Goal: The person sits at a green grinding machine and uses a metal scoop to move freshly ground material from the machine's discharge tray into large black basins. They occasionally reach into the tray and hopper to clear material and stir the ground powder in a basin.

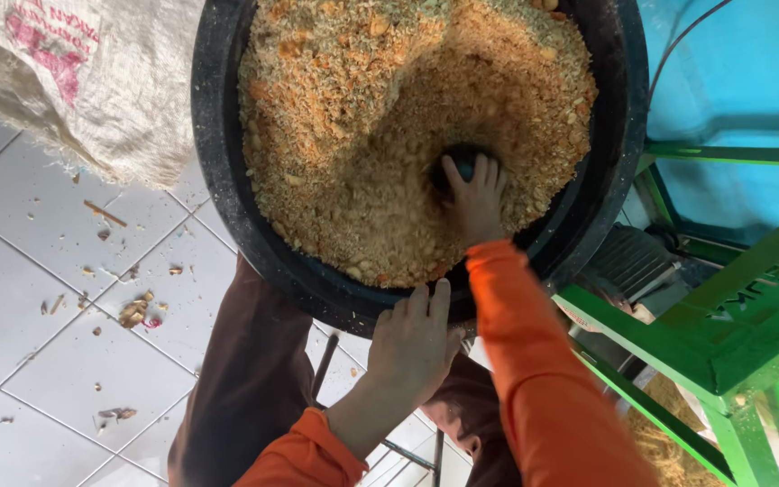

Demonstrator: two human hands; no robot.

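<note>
a person's left hand (415, 338) clamps the near rim of a black hopper (218, 153) heaped with coarse orange-tan meal (353, 135), while the right hand (475, 203) reaches into the hollow right of the hopper's middle, fingers curled over something dark there; what it grips cannot be told. most of the meal remains in the hopper, a green machine frame (723, 334) to its right, a white sack (92, 81) to its left

two hands (412, 338); one black tub (218, 135); one sack (92, 81); one green frame (723, 334)

sack (92, 81) left of hopper (227, 162) — frame (723, 334) right | 2 hands at hopper
</note>
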